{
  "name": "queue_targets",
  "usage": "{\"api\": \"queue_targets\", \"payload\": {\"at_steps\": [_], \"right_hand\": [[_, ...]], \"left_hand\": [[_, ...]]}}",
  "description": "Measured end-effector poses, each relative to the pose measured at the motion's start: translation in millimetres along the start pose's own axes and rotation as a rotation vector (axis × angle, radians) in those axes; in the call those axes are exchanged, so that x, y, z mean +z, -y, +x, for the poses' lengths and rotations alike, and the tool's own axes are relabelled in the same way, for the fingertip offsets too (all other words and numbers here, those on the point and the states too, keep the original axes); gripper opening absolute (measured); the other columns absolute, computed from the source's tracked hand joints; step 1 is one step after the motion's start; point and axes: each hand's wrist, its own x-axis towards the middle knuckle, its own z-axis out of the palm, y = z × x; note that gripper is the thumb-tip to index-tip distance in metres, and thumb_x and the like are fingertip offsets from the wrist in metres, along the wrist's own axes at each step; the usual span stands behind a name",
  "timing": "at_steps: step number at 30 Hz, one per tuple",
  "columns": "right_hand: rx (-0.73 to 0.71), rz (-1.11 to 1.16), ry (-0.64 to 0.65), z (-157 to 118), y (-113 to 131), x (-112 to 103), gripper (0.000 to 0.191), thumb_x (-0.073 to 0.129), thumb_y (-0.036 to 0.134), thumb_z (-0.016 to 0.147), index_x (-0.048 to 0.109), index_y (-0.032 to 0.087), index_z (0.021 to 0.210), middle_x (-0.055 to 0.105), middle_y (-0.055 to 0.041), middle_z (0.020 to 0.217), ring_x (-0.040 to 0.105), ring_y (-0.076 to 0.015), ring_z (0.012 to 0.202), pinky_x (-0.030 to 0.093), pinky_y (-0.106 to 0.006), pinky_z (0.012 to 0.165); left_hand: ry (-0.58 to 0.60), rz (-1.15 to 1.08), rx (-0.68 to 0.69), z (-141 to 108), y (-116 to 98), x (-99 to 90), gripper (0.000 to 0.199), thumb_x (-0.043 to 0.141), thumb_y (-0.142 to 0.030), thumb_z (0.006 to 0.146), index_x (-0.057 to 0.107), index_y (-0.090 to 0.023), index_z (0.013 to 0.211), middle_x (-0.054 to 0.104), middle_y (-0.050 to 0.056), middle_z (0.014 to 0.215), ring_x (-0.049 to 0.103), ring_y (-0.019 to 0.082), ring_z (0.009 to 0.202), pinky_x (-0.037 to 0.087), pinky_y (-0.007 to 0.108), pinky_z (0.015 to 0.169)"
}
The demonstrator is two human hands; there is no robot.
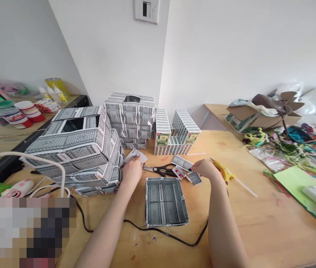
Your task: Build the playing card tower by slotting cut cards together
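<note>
My left hand (132, 170) is closed on some white-faced playing cards (134, 153) beside the stacked card-built boxes. Right of centre, my right hand (204, 169) has its fingers pinched together at the edge of the folded playing cards (182, 162); its fingertips are partly hidden. A face-up card (178, 172) with red hearts and a grey-backed card (195, 178) lie by those fingers. Between my hands rest black-handled scissors (162, 170). An open square box made of playing cards (162, 201) sits in front of them. A yellow glue gun (222, 171) lies just beyond my right wrist.
Large card-built boxes (71, 149) and a taller one (130, 119) stand left and behind. A block of card packs (178, 134) is at the back. A black cable (160, 231) crosses the front. Craft scraps (300, 149) and green paper (297, 182) cover the right.
</note>
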Motion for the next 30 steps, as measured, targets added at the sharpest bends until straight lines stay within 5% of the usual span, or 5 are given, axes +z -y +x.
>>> {"api": "queue_targets", "payload": {"at_steps": [6,11,21,26,30], "right_hand": [[-0.019,-0.067,-0.152,12.8,2.2,7.2,0.022,0.055,0.022,0.066,0.067,0.017,0.084,0.068,-0.009,0.085,0.06,-0.0226,0.078,0.042,-0.028,0.065],[-0.13,-0.198,-0.118,18.4,11.3,26.3,0.045,0.062,0.026,0.062,0.059,0.019,0.106,0.058,-0.0131,0.105,0.048,-0.0306,0.101,0.037,-0.035,0.076],[-0.126,-0.145,-0.146,12.4,17.2,29.8,0.043,0.062,0.026,0.064,0.05,0.017,0.104,0.048,-0.0122,0.104,0.048,-0.0275,0.097,0.037,-0.037,0.078],[-0.339,0.056,-0.189,1.4,24.4,17.1,0.043,0.061,0.02,0.062,0.046,0.018,0.102,0.047,-0.007,0.099,0.052,-0.021,0.092,0.039,-0.03,0.08],[-0.621,0.243,-0.184,-21.0,47.4,3.0,0.049,0.059,0.019,0.063,0.043,0.021,0.109,0.051,-0.005,0.105,0.049,-0.0207,0.1,0.038,-0.032,0.086]], "left_hand": [[0.024,0.061,0.025,1.3,-1.7,0.9,0.03,0.033,-0.011,0.082,0.056,-0.011,0.101,0.061,0.015,0.103,0.056,0.023,0.099,0.044,0.031,0.078],[0.03,0.09,0.003,1.4,-4.2,-0.7,0.038,0.029,-0.005,0.079,0.051,-0.007,0.109,0.062,0.018,0.097,0.059,0.026,0.091,0.046,0.034,0.071],[0.045,0.057,0.044,1.8,3.4,-3.0,0.025,0.039,-0.018,0.079,0.06,-0.013,0.093,0.061,0.014,0.097,0.057,0.027,0.092,0.046,0.036,0.074],[-0.008,-0.303,0.125,-0.2,-3.7,-16.6,0.027,0.042,-0.023,0.08,0.058,-0.017,0.101,0.059,0.01,0.109,0.053,0.023,0.102,0.042,0.037,0.088],[0.155,-0.853,0.229,-10.0,-25.4,-37.5,0.049,0.047,-0.03,0.081,0.034,-0.023,0.127,0.054,0.008,0.118,0.055,0.017,0.101,0.045,0.034,0.086]]}}
